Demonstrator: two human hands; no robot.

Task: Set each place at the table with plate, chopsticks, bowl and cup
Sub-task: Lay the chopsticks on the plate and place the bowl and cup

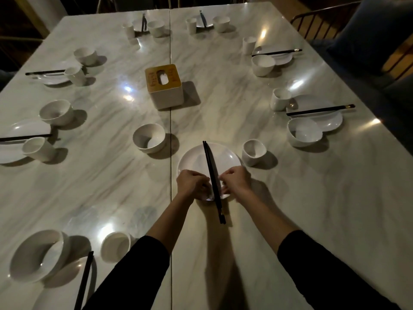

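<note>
hands (214,183) flanking chopsticks (212,175) on plate (192,159)

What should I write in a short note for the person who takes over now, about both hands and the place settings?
Left hand and right hand both rest on the near rim of the plate, pinching the chopsticks laid across it. Bowl stands left of the plate, cup right. This place has all four items; only straightening remains. The other places in view look set; the near-left one is partly cut off.
</note>
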